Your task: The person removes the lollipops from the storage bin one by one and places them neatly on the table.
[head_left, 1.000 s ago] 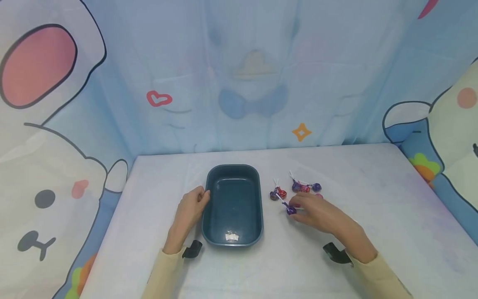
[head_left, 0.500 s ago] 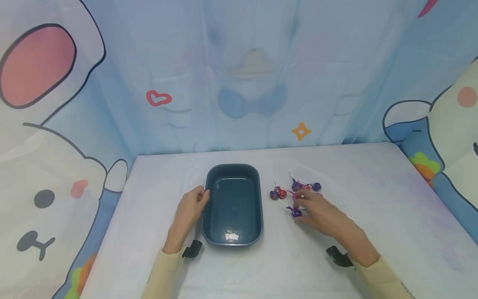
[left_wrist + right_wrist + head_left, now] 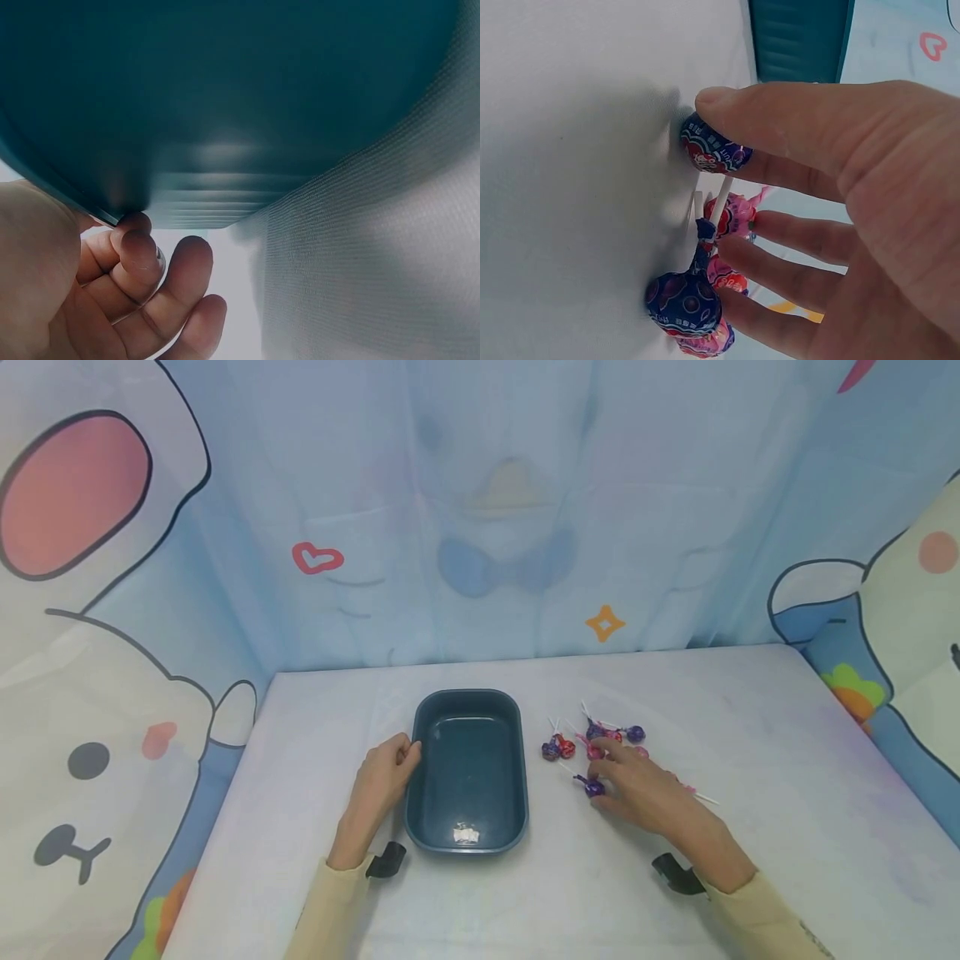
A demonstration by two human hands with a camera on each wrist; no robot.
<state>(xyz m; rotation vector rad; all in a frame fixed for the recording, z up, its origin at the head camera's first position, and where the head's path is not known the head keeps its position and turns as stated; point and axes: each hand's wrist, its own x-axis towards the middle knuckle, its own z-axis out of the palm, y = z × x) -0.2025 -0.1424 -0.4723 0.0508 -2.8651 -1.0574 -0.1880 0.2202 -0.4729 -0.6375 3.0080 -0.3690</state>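
Note:
My left hand (image 3: pixel 382 777) grips the left rim of a dark teal plastic basin (image 3: pixel 468 777), its fingers (image 3: pixel 139 251) curled under the edge in the left wrist view. To the right of the basin, my right hand (image 3: pixel 645 789) pinches a purple-wrapped lollipop (image 3: pixel 709 146) by its candy head between thumb and index finger, close over the table. The other fingers spread near more lollipops, among them a pink one (image 3: pixel 735 214) and a dark blue-purple one (image 3: pixel 682 304). The basin's inside shows only its bare floor.
A purple and a red lollipop (image 3: pixel 567 748) lie together between basin and right hand. Behind them sits a cluster with a purple lollipop (image 3: pixel 636 733). A white stick (image 3: pixel 705 798) pokes out beside the right wrist. A printed curtain (image 3: pixel 495 635) hangs behind the white-covered table (image 3: pixel 262 827).
My right hand and the purple lollipop have shifted slightly to the right. A pink lollipop and a white stick beside the wrist have come into sight. The left hand and basin stay put.

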